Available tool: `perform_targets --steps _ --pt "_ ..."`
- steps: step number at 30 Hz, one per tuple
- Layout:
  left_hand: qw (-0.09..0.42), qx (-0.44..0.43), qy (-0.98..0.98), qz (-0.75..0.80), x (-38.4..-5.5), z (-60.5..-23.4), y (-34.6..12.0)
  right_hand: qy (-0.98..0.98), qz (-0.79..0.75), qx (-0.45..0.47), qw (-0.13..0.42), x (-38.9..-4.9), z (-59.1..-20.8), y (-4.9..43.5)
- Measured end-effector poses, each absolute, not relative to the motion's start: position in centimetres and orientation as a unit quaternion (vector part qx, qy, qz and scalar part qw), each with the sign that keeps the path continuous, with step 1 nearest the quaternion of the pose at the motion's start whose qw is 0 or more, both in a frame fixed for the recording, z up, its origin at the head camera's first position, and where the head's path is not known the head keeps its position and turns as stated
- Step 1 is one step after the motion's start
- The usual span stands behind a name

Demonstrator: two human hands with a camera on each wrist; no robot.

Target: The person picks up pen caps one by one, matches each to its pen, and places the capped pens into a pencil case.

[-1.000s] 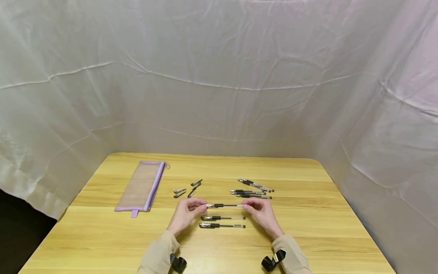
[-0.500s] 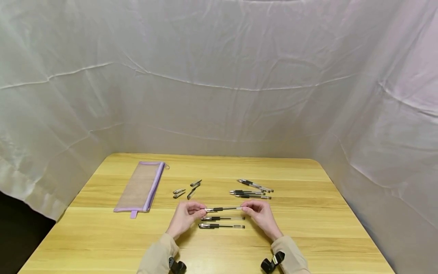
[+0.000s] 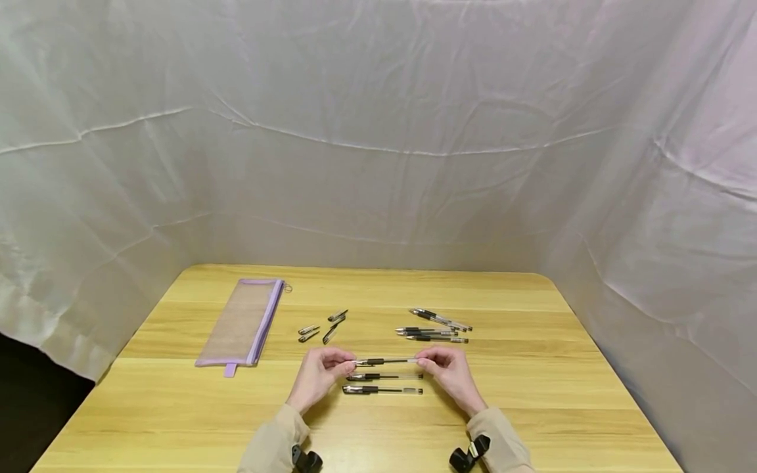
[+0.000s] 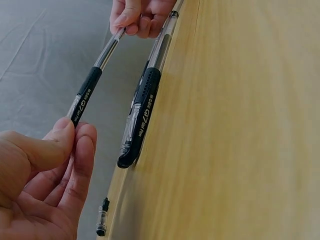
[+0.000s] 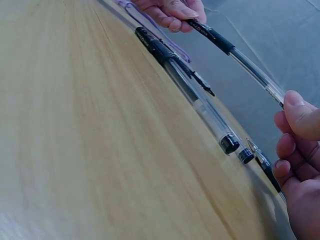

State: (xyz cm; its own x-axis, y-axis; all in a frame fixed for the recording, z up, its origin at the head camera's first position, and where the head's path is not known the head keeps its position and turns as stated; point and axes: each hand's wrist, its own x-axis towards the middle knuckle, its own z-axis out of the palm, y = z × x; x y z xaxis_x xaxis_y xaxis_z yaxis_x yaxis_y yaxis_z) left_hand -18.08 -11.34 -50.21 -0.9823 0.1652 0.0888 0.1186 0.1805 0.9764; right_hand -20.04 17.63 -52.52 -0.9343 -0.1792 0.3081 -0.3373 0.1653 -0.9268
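Two hands hold a thin, clear plastic pen with a black grip (image 3: 375, 361) in the air.
The left hand (image 3: 316, 376) pinches the capped end with thumb and fingers, leaving no gap; the right hand (image 3: 453, 376) pinches the other end the same way. The pen runs almost level between them, above the pale yellow wooden table (image 3: 378, 430). It looks light and stiff, so it should not bend much. The clear part looks smooth and might slip, or crack if squeezed too hard. The black part, just right of the left hand, looks rubbery, so that seems the best place to hold. Two capped, clear pens with black grips (image 3: 368, 390) lie between the hands, nearer the person. Small clear-and-black plastic caps (image 3: 309, 336) lie just past the left hand.
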Motion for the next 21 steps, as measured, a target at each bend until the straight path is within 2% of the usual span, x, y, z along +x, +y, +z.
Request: perform_targets --steps 12,21 --pt "-0.017 0.113 0.808 0.578 -17.93 -49.73 -11.17 -0.765 0.626 0.145 0.052 -20.07 -52.11 17.33" --pt "-0.008 0.109 0.816 0.568 -18.39 -49.84 -10.9 -0.772 0.61 0.178 0.033 -20.32 -52.2 18.3"
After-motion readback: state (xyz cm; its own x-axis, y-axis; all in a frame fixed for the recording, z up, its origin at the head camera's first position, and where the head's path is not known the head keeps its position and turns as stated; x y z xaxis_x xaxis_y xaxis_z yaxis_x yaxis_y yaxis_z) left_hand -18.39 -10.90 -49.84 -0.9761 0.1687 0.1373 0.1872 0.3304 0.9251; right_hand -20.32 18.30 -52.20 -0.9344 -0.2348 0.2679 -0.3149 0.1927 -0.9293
